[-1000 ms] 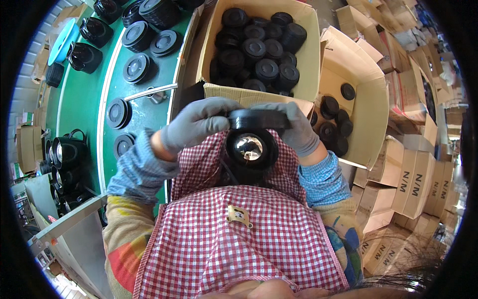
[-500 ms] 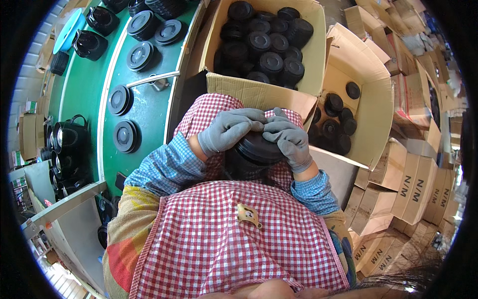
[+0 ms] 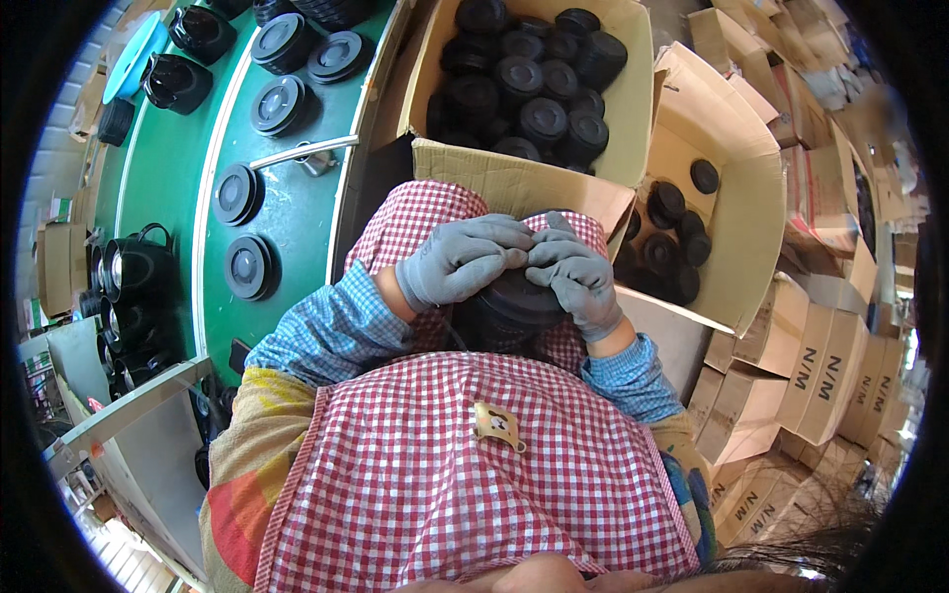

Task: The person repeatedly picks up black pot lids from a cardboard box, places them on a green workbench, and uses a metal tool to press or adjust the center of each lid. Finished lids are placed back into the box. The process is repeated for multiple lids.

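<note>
A black round lid (image 3: 516, 304) is held in front of me, above my lap. My left hand (image 3: 463, 261), in a grey glove, grips its far left edge with bent fingers. The gloved right hand (image 3: 577, 277) closes on the far right edge, and the fingertips of both hands come together at the far rim. My fingers cover that part of the lid. Below it is something dark that I cannot make out.
Beyond my knees, a cardboard box (image 3: 494, 164) is full of black lids. A second box (image 3: 756, 237) to its right holds several more. On the left, a green table (image 3: 297, 212) carries lids (image 3: 247, 267), a metal bar (image 3: 301, 155) and black mugs (image 3: 138, 272). Cartons (image 3: 820, 376) are stacked at right.
The lid has tilted and shifted slightly between my hands. My fingertips have drawn a little closer together at its far rim.
</note>
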Motion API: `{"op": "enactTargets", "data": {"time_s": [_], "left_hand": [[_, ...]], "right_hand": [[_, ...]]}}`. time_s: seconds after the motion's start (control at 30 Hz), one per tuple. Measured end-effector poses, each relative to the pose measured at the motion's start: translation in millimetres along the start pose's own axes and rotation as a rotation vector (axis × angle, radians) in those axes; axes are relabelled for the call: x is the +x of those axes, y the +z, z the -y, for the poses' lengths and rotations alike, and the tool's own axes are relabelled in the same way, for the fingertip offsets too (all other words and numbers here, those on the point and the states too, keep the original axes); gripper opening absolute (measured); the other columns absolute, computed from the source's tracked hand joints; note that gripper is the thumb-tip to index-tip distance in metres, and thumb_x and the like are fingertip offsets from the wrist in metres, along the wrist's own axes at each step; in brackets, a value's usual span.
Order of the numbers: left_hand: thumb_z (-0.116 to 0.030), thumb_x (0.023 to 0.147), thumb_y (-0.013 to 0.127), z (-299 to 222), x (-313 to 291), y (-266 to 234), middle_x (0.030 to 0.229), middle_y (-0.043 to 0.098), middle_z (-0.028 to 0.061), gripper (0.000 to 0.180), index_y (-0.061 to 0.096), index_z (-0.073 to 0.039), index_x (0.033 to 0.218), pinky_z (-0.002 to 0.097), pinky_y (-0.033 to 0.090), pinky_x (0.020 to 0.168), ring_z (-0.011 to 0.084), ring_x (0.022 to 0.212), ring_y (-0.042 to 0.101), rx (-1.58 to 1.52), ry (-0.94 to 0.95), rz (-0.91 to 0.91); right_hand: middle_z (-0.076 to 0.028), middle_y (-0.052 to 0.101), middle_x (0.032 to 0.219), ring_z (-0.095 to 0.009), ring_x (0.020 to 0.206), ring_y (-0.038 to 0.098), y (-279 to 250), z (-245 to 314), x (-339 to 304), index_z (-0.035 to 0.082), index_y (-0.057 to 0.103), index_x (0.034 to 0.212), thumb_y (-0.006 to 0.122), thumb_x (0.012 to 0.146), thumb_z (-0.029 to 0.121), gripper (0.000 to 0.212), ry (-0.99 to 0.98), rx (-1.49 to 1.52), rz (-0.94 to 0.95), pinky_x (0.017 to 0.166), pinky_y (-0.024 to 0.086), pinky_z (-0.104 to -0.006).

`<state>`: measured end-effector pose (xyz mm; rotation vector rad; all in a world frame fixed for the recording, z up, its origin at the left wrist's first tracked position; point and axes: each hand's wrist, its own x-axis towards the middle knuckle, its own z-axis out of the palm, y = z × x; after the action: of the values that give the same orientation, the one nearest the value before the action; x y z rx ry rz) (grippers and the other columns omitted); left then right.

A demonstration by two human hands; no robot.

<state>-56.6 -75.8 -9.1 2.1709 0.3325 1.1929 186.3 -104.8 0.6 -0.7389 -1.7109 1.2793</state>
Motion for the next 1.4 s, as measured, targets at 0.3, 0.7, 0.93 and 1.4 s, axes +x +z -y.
{"op": "enactTargets", "data": {"time_s": [0.3, 0.7, 0.93, 1.4], "left_hand": [[-0.016, 0.104, 0.046, -6.2, -2.6, 1.4, 0.12, 0.068, 0.0251, 0.034, 0.072, 0.007, 0.107, 0.0476, 0.048, 0.106, 0.0397, 0.117, 0.065, -0.172, -0.218, 0.032], [-0.03, 0.099, 0.06, -57.7, 2.8, 2.1, 0.126, 0.065, 0.0196, 0.037, 0.068, 0.0, 0.12, 0.0531, 0.04, 0.112, 0.0392, 0.123, 0.058, 0.195, -0.292, 0.196], [-0.054, 0.103, 0.047, -38.1, 7.9, -22.9, 0.148, 0.05, 0.0245, 0.061, 0.061, -0.005, 0.138, 0.056, 0.029, 0.118, 0.0465, 0.142, 0.039, 0.153, -0.354, 0.282], [-0.039, 0.109, 0.041, -22.8, 11.5, -26.7, 0.138, 0.06, 0.0231, 0.053, 0.064, 0.004, 0.131, 0.0437, 0.038, 0.115, 0.0355, 0.135, 0.053, -0.31, -0.485, 0.091]], "right_hand": [[-0.013, 0.072, 0.108, -0.031, 0.114, 0.062, 4.9, 3.9, -9.3, 0.0, 0.077, 0.089, 0.058, 0.081, 0.006, 0.021, -0.029, -0.024, -0.025, 0.117, 0.034, -0.0489], [-0.019, 0.053, 0.149, -0.033, 0.14, 0.049, 6.3, -5.0, -23.4, 0.0, 0.065, 0.131, 0.044, 0.103, 0.021, 0.041, 0.118, -0.004, -0.01, 0.12, 0.032, -0.0413], [-0.023, 0.053, 0.146, -0.037, 0.142, 0.046, 8.4, 3.9, -24.4, -0.002, 0.061, 0.136, 0.04, 0.109, 0.028, 0.045, 0.0, -0.314, -0.021, 0.121, 0.031, -0.0424], [-0.021, 0.052, 0.148, -0.038, 0.14, 0.047, -0.8, 36.0, 0.6, 0.001, 0.05, 0.147, 0.03, 0.108, 0.053, 0.068, -0.03, -0.309, -0.105, 0.121, 0.03, -0.0437]]}}
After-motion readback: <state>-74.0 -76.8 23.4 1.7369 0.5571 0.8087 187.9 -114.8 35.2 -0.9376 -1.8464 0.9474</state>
